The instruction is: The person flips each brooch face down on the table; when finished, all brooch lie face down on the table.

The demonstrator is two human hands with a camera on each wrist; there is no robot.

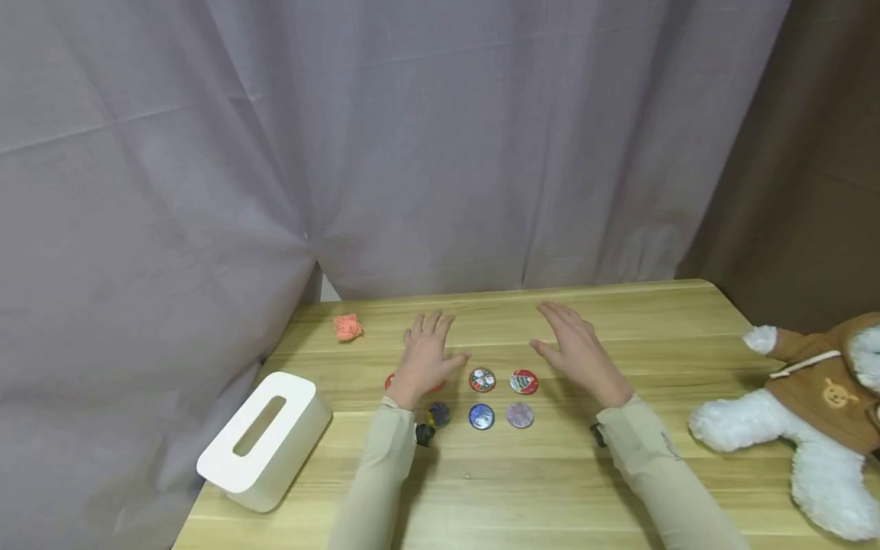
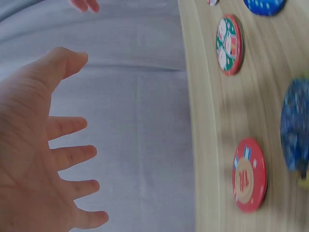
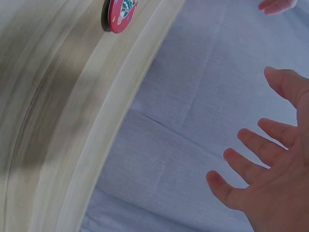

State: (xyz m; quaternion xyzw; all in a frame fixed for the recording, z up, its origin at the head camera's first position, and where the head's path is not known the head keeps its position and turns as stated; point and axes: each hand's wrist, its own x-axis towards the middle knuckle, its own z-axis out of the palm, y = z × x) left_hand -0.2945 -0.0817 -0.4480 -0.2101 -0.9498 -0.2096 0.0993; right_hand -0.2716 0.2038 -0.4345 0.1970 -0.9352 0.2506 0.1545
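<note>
My left hand (image 1: 422, 363) hovers over the left end of two rows of round badges, fingers spread and nothing held. It partly covers the back row's red badge (image 2: 249, 175). Beside that hand lie a green badge with a red rim (image 1: 482, 380) and a red badge with a tree picture (image 1: 524, 382). In the front row are a dark blue and yellow badge (image 1: 438, 415), a blue badge (image 1: 481, 416) and a lilac badge (image 1: 519, 415). My right hand (image 1: 580, 354), also holding nothing, is raised to the right of the badges with its fingers extended.
A white tissue box (image 1: 302, 435) with a slot stands at the table's left edge. Behind it lies a small coral bundle of yarn (image 1: 347, 327). A plush toy in a brown hoodie (image 1: 821, 397) sits at the right. Grey curtain (image 1: 440, 153) hangs behind the wooden table (image 1: 495, 504).
</note>
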